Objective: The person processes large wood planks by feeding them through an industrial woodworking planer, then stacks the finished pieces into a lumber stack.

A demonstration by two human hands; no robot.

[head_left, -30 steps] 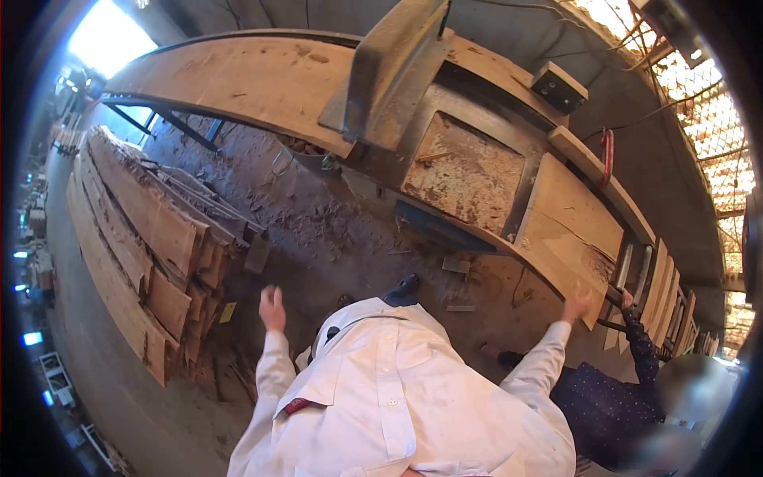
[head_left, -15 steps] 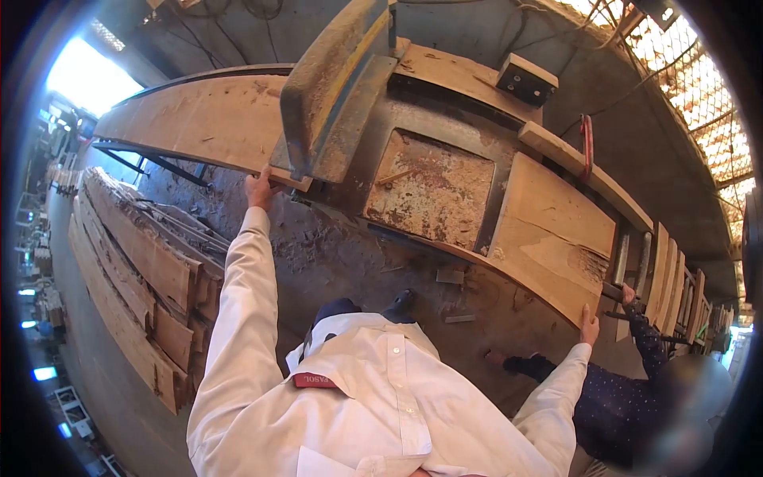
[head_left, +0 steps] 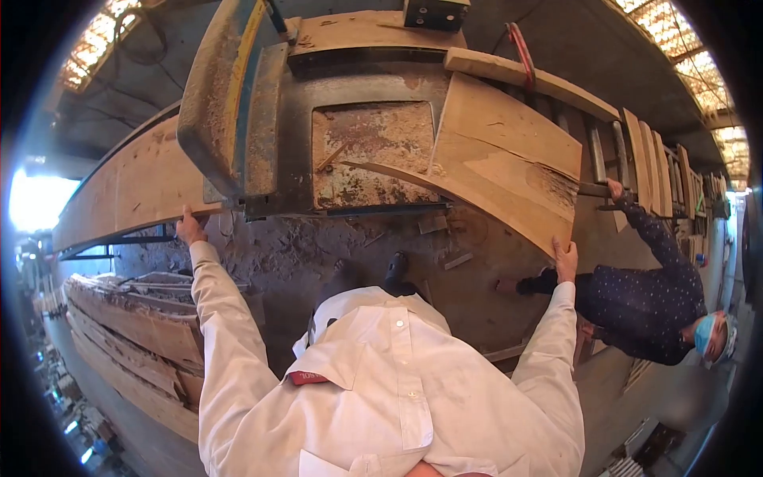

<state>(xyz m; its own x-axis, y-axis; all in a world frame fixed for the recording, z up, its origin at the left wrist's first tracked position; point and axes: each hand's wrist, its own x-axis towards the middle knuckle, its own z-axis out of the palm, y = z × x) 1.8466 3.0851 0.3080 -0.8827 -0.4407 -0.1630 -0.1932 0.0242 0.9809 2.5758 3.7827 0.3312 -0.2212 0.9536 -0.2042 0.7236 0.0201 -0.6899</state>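
My left hand (head_left: 191,226) grips the near edge of a long wooden board (head_left: 151,179) left of the machine's upright guard (head_left: 218,95). At the right, my right hand (head_left: 565,261) holds the near corner of a wide board (head_left: 509,159). This board has a crack, a rough patch and a thin splinter-like point reaching left over the machine table. Between the two boards lies the metal table (head_left: 298,151) with a sawdust-covered panel (head_left: 369,151). Both hands have their fingers wrapped round the board edges.
A co-worker (head_left: 644,294) in dark clothing stands at the right, one hand near the rollers. Rough planks (head_left: 135,326) are stacked at the lower left. A red clamp (head_left: 521,56) stands by a wooden fence (head_left: 532,79). Scraps and shavings litter the floor.
The view has turned and shifted right. The right board's pointed end now overlaps the sawdust-covered panel. Both hands keep hold of the boards, and more of the co-worker shows.
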